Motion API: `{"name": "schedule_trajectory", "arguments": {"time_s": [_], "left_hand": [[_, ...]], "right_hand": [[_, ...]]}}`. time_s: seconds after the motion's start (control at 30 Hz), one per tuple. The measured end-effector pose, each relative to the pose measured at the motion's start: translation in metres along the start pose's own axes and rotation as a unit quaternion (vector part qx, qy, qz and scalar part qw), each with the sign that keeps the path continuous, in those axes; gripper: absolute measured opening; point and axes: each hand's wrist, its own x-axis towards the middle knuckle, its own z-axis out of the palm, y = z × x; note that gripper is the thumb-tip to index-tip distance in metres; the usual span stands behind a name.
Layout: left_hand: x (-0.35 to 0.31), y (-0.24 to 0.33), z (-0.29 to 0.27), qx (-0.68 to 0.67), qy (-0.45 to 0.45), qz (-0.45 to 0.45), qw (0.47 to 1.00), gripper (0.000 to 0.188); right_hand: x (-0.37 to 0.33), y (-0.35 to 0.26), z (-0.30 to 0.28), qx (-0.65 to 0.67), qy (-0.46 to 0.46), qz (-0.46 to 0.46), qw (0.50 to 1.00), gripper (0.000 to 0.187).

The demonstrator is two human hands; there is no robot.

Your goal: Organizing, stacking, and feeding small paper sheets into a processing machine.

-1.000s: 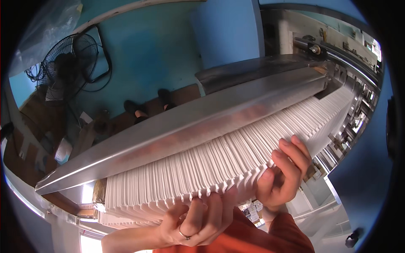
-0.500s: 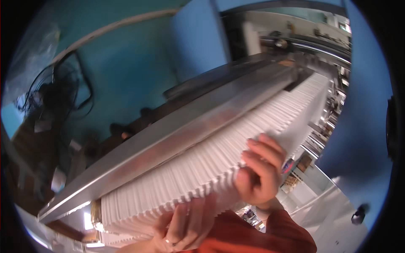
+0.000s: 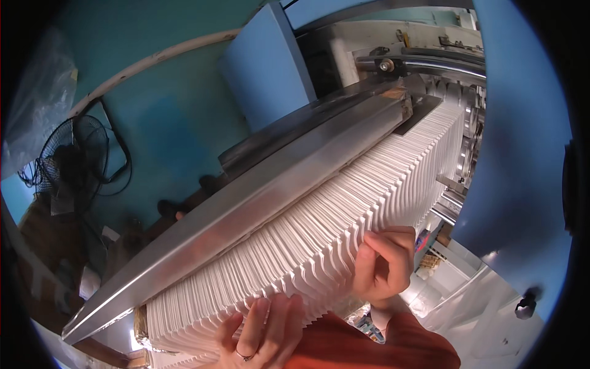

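A long row of white folded paper sheets [image 3: 295,237] stands on edge, packed face to face, running from the lower left to the machine at the upper right. Against its near side, toward the left end, my left hand [image 3: 261,332] rests with slightly bent, parted fingers and a ring on one of them. Farther along the same side is my right hand [image 3: 390,264], its fingers curled and the thumb and forefinger pinched at the sheets' wavy edges. What lies between those fingertips is mostly hidden. Behind the row runs a long metal rail [image 3: 246,209].
Machine rollers [image 3: 430,66] and a blue panel [image 3: 519,160] stand at the right. A blue door [image 3: 270,67] hangs open behind the rail. Far left are a black fan [image 3: 74,147] and clear plastic sheeting [image 3: 43,98]. A small block [image 3: 140,323] sits at the row's left end.
My right hand has come down from the row's upper edge to its near side, and its fingers have curled in. My left hand stays on the near side. The view has shifted slightly.
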Motion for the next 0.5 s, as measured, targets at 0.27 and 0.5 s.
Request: {"name": "schedule_trajectory", "arguments": {"time_s": [0.27,0.5], "left_hand": [[-0.003,-0.003,0.015,0.023,0.061,0.044,0.997,0.021],[-0.022,-0.011,0.013,0.089,0.129,0.031,0.987,0.028]], "right_hand": [[-0.005,-0.012,-0.004,0.092,-0.023,-0.091,0.991,0.014],[-0.017,-0.043,0.016,0.261,-0.115,-0.089,0.954,0.026]]}}
